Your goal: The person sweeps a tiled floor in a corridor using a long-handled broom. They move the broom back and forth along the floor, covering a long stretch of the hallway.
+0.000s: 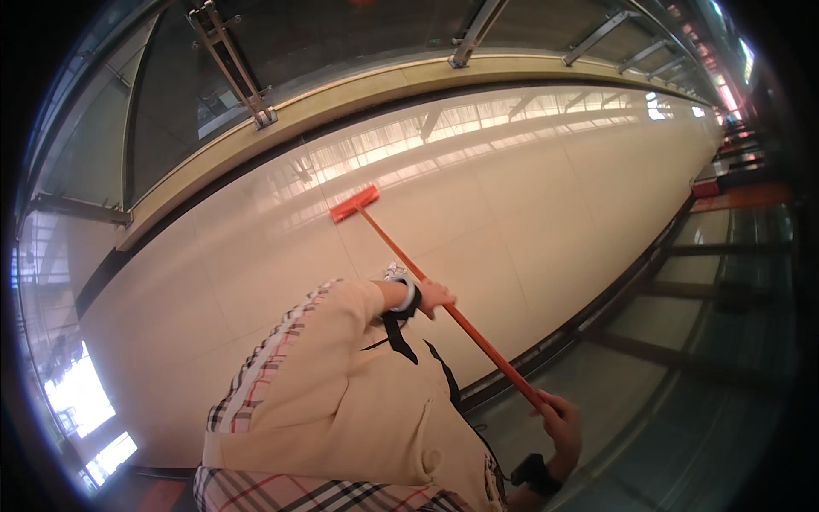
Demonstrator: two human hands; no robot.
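Observation:
A red broom with a long orange-red handle [483,344] slants across the view, its wide head [354,203] resting on the glossy beige tile floor [409,224]. My left hand [437,298], with a pale bangle and a black band at the wrist, grips the middle of the handle. Near the handle's upper end my right hand [558,413] is closed round it, a black strap with a small dark device on that wrist. My beige sleeve with a plaid stripe fills the lower middle. Part of a shoe shows beside the left wrist.
A glass railing with metal posts [470,38] stands on a yellowish ledge [409,78] along the far side of the floor. Along the right runs a row of glass panels [672,320] with dark frames. A red object [706,187] lies near their far end.

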